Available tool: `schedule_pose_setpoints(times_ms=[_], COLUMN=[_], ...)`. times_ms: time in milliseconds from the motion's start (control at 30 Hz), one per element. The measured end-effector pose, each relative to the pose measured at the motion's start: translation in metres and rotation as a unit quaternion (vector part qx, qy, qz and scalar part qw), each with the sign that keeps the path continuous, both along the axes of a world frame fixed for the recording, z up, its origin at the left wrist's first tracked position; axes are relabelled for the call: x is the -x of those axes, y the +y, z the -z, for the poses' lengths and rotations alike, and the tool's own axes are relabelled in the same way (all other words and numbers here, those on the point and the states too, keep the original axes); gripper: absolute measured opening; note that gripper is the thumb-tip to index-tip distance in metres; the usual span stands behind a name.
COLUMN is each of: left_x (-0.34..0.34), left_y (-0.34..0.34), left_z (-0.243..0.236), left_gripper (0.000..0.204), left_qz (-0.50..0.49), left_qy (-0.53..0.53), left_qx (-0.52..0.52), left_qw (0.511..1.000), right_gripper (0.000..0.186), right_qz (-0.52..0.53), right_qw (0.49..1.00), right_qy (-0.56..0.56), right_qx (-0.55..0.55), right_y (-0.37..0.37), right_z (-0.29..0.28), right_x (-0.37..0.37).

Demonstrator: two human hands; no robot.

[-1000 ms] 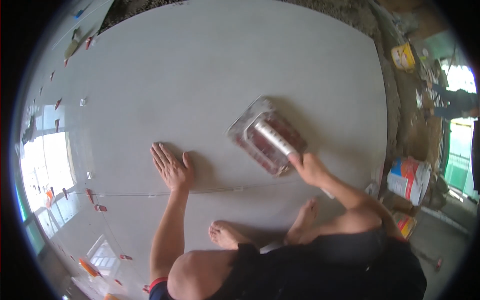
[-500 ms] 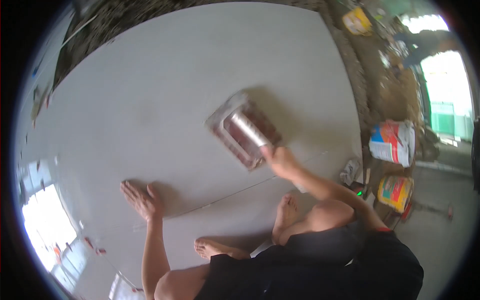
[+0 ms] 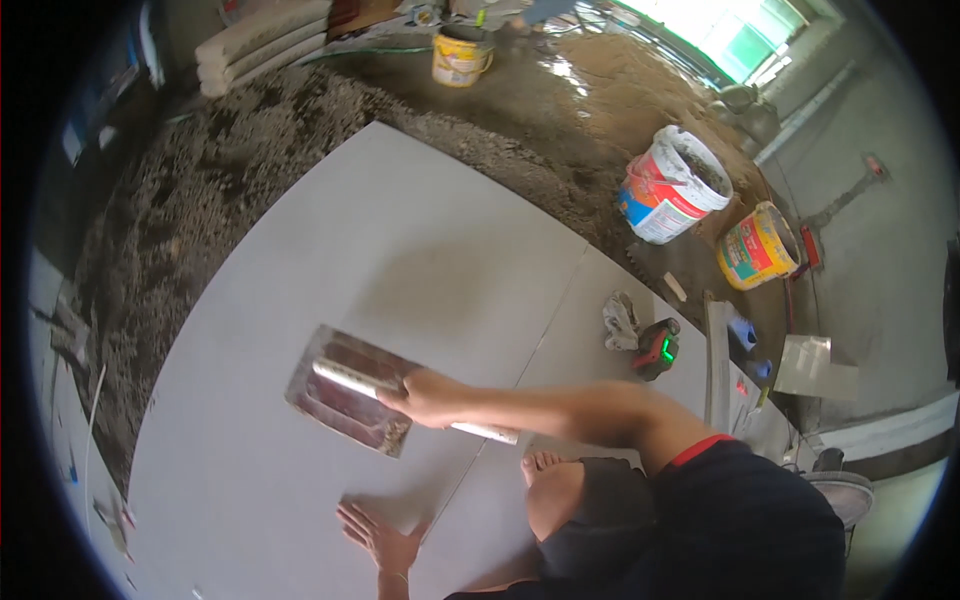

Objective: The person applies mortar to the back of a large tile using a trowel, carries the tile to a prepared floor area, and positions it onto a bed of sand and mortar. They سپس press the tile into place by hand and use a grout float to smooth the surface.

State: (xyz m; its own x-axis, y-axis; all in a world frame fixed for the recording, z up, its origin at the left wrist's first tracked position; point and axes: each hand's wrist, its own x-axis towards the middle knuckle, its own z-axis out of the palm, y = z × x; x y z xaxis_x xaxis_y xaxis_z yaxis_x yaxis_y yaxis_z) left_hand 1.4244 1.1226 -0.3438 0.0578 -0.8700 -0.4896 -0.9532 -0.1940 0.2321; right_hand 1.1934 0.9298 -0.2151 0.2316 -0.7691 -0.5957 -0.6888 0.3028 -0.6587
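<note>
My right hand (image 3: 432, 398) is closed round the pale bar handle of a rectangular hand float (image 3: 345, 410). The float's dirty reddish-brown board lies against a large grey floor tile (image 3: 290, 255). My left hand (image 3: 388, 545) rests palm down on the same tile, fingers spread, just short of the float. Beside both hands a thin straight joint runs between this tile and a neighbouring grey one (image 3: 490, 500), where my bare foot (image 3: 540, 462) shows. Under my right forearm a pale flat strip (image 3: 485, 433) is partly hidden.
Rough dark mortar (image 3: 170, 200) borders the tile's far side. A white-red bucket (image 3: 675, 190), a yellow bucket (image 3: 755, 250) and another yellow bucket (image 3: 460, 58) stand beyond. A red-and-black device with a green light (image 3: 657, 350) sits beside a crumpled plastic bag (image 3: 620, 322). Stacked sacks (image 3: 265, 45) lie far left.
The view has swung to the right, bringing the buckets and mortar further in. The float, still in my right hand, is now closer to my left hand, which stays flat on the tile.
</note>
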Motion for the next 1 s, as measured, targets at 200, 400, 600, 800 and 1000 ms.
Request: schedule_pose_setpoints(times_ms=[200,400,600,800,1000], left_x=[0.007,0.018,0.015,-0.031,-0.098], left_y=[-0.011,-0.023,-0.025,-0.003,0.087], left_z=[-0.003,-0.012,-0.014,-0.021,0.0], left_gripper=[0.125,0.146,0.144,0.113,0.095], left_qz=[0.004,-0.005,0.004,0.017,-0.336], left_qy=[0.036,-0.024,0.026,0.004,-0.074], left_qx=[0.105,-0.043,-0.075,0.055,0.04], left_qw=[0.994,0.999,0.997,0.998,0.938], right_gripper=[0.067,0.062,0.073,0.045,0.043], right_qz=[0.13,0.159,0.111,0.086,0.193], right_qw=[0.965,0.983,0.993,0.985,0.968], right_qy=[-0.045,0.078,0.022,-0.041,-0.138], right_qx=[0.223,0.055,0.04,0.141,-0.078], right_y=[-0.061,-0.046,-0.033,-0.009,0.012], right_z=[-0.104,0.014,0.122,0.141,0.151], right_x=[0.09,0.089,0.058,0.049,0.043])
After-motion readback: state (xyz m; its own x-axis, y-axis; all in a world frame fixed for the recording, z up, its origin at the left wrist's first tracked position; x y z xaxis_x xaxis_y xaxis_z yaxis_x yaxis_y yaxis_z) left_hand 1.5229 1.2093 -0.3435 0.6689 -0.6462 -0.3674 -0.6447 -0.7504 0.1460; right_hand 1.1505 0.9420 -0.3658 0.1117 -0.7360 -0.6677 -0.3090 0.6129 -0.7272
